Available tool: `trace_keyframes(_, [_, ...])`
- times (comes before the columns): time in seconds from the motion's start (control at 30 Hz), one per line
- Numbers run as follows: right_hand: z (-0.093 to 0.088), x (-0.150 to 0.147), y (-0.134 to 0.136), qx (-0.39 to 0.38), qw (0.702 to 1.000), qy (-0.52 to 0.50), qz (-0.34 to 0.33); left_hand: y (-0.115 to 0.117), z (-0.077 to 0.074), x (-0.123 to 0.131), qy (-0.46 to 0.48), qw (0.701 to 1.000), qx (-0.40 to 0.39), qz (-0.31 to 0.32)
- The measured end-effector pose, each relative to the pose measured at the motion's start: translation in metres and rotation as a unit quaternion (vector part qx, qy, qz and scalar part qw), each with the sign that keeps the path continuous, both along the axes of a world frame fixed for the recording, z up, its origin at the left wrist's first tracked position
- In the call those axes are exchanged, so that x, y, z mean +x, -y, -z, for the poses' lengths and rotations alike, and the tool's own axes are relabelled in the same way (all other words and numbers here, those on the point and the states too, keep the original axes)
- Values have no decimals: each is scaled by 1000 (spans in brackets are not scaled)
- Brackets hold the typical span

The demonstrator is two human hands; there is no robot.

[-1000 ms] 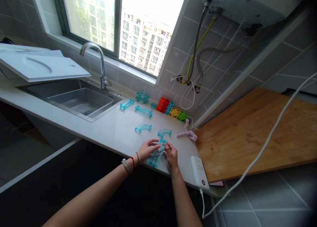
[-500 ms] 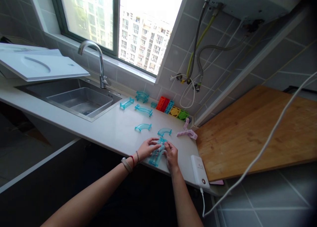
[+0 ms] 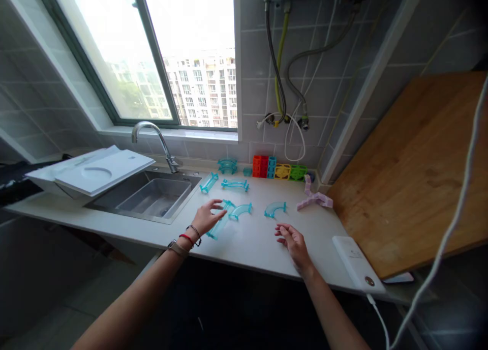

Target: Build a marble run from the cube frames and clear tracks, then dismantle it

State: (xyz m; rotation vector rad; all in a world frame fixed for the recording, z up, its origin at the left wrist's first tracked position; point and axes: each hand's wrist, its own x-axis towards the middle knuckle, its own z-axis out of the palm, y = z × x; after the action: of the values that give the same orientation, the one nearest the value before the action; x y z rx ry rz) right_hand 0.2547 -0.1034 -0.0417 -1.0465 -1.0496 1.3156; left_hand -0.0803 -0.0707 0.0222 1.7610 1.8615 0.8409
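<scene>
My left hand [image 3: 208, 219] hovers at a straight translucent blue track piece [image 3: 218, 229], its thumb and fingers apart. Whether the fingertips touch the piece, I cannot tell. Right beside that piece, close to its far end, lies a curved blue track piece [image 3: 241, 210]. My right hand [image 3: 294, 244] is over the counter with loosely bent, parted fingers and nothing in them. Just beyond it rests another curved blue track piece [image 3: 275, 208]. Farther back are a wavy blue track piece [image 3: 235, 185] and a second straight one [image 3: 209, 183].
Along the wall stand stacked blue curves [image 3: 227, 165], red blocks [image 3: 260, 166], a yellow block [image 3: 282, 171] and a green block [image 3: 298, 172]. A pink three-armed piece [image 3: 314, 199], a white power bank [image 3: 358, 264] and a wooden board [image 3: 412, 187] are rightward. The sink [image 3: 152, 197] lies left.
The straight track piece was between both hands; now it lies to the left by my left hand. My right hand has let go and moved right. The head view has turned.
</scene>
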Motion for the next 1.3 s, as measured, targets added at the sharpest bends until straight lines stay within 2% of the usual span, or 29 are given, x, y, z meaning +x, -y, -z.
trace_keyframes(0.1, [1,0,0,20,999,42,-24,-29,-11,-58,-125,990,-19,-57])
trace_keyframes(0.17, [1,0,0,31,997,65,-38,-45,-11,-84,-171,980,-42,-97])
trace_keyframes(0.33, [1,2,0,34,994,82,-63,-82,4,-111,-232,954,-90,-166])
trace_keyframes(0.5, [1,2,0,21,993,89,-76,-105,16,-118,-252,946,-93,-182])
trace_keyframes(0.7, [2,2,-1,8,991,108,-82,-112,19,-117,-254,951,-75,-161])
trace_keyframes(1.1, [1,0,0,2,993,99,-62,-120,15,-113,-241,955,-59,-160])
trace_keyframes(1.2, [2,0,0,4,993,102,-66,-117,10,-109,-234,959,-22,-159])
trace_keyframes(1.3, [4,0,-1,4,992,101,-72,-107,3,-91,-225,964,49,-134])
